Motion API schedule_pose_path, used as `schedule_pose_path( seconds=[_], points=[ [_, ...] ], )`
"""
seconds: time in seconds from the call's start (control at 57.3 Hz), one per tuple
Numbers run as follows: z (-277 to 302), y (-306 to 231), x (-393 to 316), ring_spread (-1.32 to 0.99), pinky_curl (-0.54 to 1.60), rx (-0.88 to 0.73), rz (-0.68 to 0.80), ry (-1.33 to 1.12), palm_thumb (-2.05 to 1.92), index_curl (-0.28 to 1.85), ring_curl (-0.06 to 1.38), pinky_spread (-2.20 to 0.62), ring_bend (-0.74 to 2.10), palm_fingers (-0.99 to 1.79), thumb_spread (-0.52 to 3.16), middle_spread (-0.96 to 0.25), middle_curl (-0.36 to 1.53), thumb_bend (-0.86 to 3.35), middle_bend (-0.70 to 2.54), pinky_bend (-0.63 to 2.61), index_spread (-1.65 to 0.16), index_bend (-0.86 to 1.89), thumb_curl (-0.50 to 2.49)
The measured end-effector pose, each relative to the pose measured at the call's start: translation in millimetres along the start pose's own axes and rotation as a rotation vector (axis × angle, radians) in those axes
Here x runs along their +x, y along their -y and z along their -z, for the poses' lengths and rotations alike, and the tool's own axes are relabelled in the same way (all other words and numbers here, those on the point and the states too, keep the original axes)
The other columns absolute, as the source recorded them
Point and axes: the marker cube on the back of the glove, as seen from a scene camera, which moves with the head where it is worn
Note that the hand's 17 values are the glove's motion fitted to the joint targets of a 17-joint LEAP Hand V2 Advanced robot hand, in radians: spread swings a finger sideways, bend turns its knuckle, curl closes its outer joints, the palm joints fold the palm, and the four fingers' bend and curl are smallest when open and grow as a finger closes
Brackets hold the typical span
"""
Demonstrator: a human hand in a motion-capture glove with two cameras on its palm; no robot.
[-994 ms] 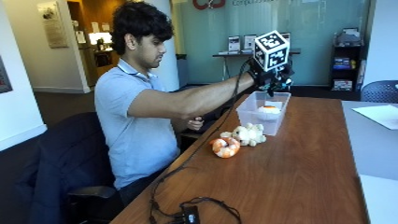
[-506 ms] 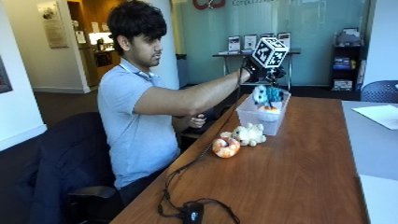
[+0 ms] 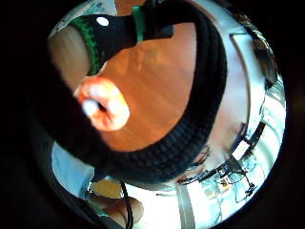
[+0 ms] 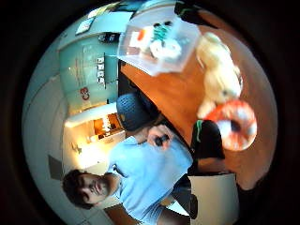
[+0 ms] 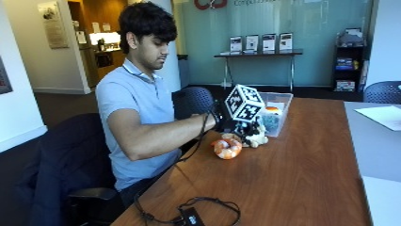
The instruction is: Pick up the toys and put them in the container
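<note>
The gloved right hand (image 5: 241,126) has been drawn back from above the clear container (image 5: 277,113) and lowered over the orange-and-white ring toy (image 5: 227,147) and cream plush toy (image 5: 255,138) near the tabletop's edge.

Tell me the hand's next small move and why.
Probably lower the gloved hand onto the cream plush or orange toy and grasp one. Both lie on the table beside the container, which already holds toys. The hand hovers above them, apparently holding nothing, though its fingers are hidden.
</note>
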Motion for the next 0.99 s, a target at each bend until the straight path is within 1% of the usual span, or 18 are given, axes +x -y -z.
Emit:
schedule_pose_path(
  seconds=[0.122, 0.244, 0.314, 0.331, 0.349, 0.366, 0.384, 0.401, 0.436, 0.454, 0.488, 0.506, 0.541, 0.576, 0.663, 0.785, 0.89, 0.994],
  points=[
    [-55.0, -14.6, 29.1, 0.02, 0.34, 0.012, -0.062, -0.073, 0.35, 0.41, 0.14, 0.06, 0.17, -0.2, 1.54, 0.02, 0.19, -0.02, 0.14, 1.07, -0.33, 0.13, 0.47],
    [-98.3, -7.3, 33.8, 0.02, 0.34, 0.013, -0.039, -0.174, 0.25, 0.35, 0.16, 0.06, 0.18, -0.23, 1.51, 0.03, 0.2, -0.02, 0.14, 1.07, -0.32, 0.07, 0.42],
    [-103.5, -1.5, 33.4, 0.02, 0.34, 0.103, 0.006, -0.212, 0.24, 0.31, 0.17, 0.05, 0.19, -0.23, 1.5, 0.03, 0.2, -0.01, 0.14, 1.05, -0.31, 0.07, 0.4],
    [-102.4, -0.5, 32.9, 0.02, 0.33, 0.141, 0.02, -0.211, 0.24, 0.3, 0.18, 0.05, 0.22, -0.22, 1.51, 0.03, 0.21, -0.01, 0.16, 1.02, -0.31, 0.06, 0.4],
    [-101.0, 0.4, 32.2, 0.01, 0.32, 0.179, 0.034, -0.208, 0.27, 0.29, 0.2, 0.03, 0.3, -0.12, 1.54, 0.04, 0.22, 0.01, 0.2, 0.96, -0.3, 0.06, 0.4],
    [-99.4, 1.0, 31.4, 0.01, 0.31, 0.216, 0.045, -0.207, 0.28, 0.28, 0.21, 0.02, 0.33, -0.08, 1.55, 0.04, 0.23, 0.02, 0.22, 0.94, -0.3, 0.06, 0.4],
    [-97.8, 1.5, 30.7, 0.0, 0.31, 0.251, 0.055, -0.209, 0.32, 0.28, 0.23, -0.01, 0.41, 0.05, 1.58, 0.04, 0.24, 0.05, 0.24, 0.93, -0.3, 0.08, 0.41],
    [-96.1, 1.7, 30.2, -0.01, 0.3, 0.282, 0.064, -0.214, 0.34, 0.27, 0.24, -0.02, 0.46, 0.08, 1.59, 0.04, 0.24, 0.06, 0.25, 0.92, -0.3, 0.08, 0.41],
    [-92.0, 1.2, 29.9, -0.05, 0.3, 0.337, 0.079, -0.219, 0.43, 0.25, 0.26, -0.1, 0.61, 0.41, 1.61, 0.02, 0.26, 0.11, 0.3, 0.96, -0.3, 0.11, 0.43],
    [-89.5, 0.4, 30.1, -0.06, 0.29, 0.361, 0.086, -0.216, 0.47, 0.25, 0.27, -0.13, 0.67, 0.49, 1.61, 0.02, 0.26, 0.13, 0.3, 0.98, -0.3, 0.11, 0.44],
    [-83.4, -2.5, 31.3, -0.09, 0.3, 0.398, 0.099, -0.196, 0.52, 0.24, 0.3, -0.17, 0.76, 0.55, 1.61, 0.01, 0.27, 0.16, 0.31, 0.99, -0.3, 0.11, 0.46],
    [-79.9, -4.3, 32.1, -0.11, 0.32, 0.414, 0.104, -0.181, 0.57, 0.24, 0.33, -0.19, 0.82, 0.66, 1.6, 0.0, 0.29, 0.19, 0.34, 1.02, -0.3, 0.12, 0.47],
    [-72.4, -7.9, 33.1, -0.13, 0.33, 0.444, 0.106, -0.151, 0.62, 0.24, 0.35, -0.23, 0.86, 0.67, 1.58, 0.0, 0.3, 0.21, 0.35, 1.04, -0.3, 0.13, 0.5],
    [-64.9, -10.1, 32.1, -0.16, 0.35, 0.472, 0.101, -0.124, 0.69, 0.26, 0.38, -0.26, 0.91, 0.76, 1.5, -0.01, 0.31, 0.22, 0.37, 1.06, -0.3, 0.16, 0.54],
    [-39.7, -16.8, 33.1, -0.2, 0.38, 0.522, 0.075, -0.081, 0.78, 0.28, 0.43, -0.3, 0.96, 0.81, 1.36, -0.02, 0.34, 0.21, 0.41, 1.07, -0.29, 0.18, 0.6],
    [3.7, -22.1, 33.2, -0.24, 0.4, 0.579, 0.056, -0.006, 0.83, 0.3, 0.46, -0.34, 0.99, 0.87, 1.15, -0.04, 0.38, 0.18, 0.44, 1.06, -0.29, 0.18, 0.68],
    [44.3, -11.2, 16.2, -0.26, 0.41, 0.646, 0.074, 0.048, 0.85, 0.32, 0.48, -0.35, 1.0, 0.87, 1.01, -0.04, 0.4, 0.15, 0.45, 1.05, -0.29, 0.18, 0.73],
    [85.7, 16.9, -19.6, -0.27, 0.41, 0.682, 0.104, 0.057, 0.87, 0.33, 0.48, -0.36, 1.0, 0.89, 0.89, -0.04, 0.42, 0.13, 0.45, 1.05, -0.28, 0.19, 0.77]
  ],
)
